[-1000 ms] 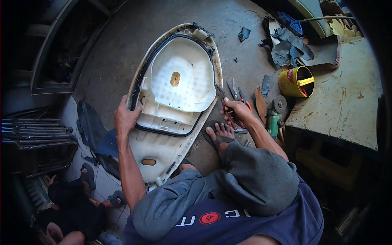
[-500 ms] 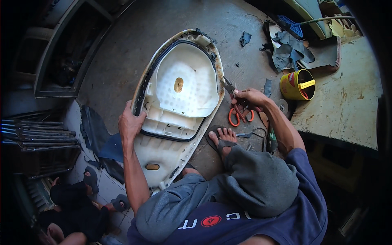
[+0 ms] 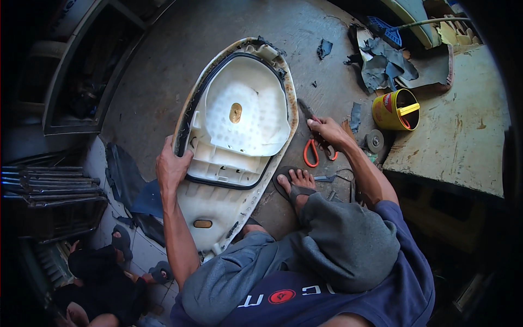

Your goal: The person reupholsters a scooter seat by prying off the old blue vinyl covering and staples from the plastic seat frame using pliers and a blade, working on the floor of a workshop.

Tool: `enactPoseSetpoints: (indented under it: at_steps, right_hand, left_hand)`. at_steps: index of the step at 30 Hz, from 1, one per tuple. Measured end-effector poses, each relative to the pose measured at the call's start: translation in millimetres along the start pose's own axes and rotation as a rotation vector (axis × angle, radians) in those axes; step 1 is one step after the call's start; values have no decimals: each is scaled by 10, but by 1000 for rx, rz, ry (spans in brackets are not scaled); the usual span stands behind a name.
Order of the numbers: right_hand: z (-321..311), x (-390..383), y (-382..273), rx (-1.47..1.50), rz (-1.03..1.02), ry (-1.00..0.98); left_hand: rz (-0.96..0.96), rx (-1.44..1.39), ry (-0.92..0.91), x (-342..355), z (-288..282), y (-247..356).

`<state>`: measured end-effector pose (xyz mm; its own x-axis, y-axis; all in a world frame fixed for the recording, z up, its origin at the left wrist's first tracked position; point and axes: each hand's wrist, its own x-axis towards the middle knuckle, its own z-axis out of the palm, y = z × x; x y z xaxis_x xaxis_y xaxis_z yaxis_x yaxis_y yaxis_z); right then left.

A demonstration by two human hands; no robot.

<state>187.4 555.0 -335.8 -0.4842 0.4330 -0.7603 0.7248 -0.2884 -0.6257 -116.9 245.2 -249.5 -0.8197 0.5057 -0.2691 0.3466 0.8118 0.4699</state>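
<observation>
A motorcycle seat [image 3: 250,133] lies upside down before me, its white plastic base with a black rubber strip facing up and its near end by my legs. My left hand [image 3: 173,162] is closed on the seat's left rim, fingers over the edge. Just off the right rim, my right hand [image 3: 327,132] is wrapped round red-handled pliers [image 3: 306,109], whose dark jaws point up and left toward the seat. The jaws look closed, and the hand hides most of the handles. Orange-handled scissors [image 3: 310,153] lie on the floor below that hand, partly covered by it.
A yellow tub [image 3: 385,113] stands right, beside a worn board [image 3: 452,120]. Torn dark cover scraps [image 3: 381,65] and a blue plastic tool head [image 3: 387,32] lie at far right. A grinding disc [image 3: 375,140] is near my right wrist. Another person [image 3: 103,278] sits at lower left.
My right hand has turned and closed round the pliers; their jaws were spread at the seat's rim and now look closed, slightly away from it. My left hand keeps its hold.
</observation>
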Motion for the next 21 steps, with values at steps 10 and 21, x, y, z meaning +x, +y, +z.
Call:
enactPoseSetpoints:
  at_steps: [10, 21]
  right_hand:
    - [103, -545, -23, -425, 118, -166]
    - [422, -718, 534, -17, 132, -575]
  left_hand:
    - [-3, 14, 14, -39, 22, -36]
    - [13, -4, -2, 81, 31, -89]
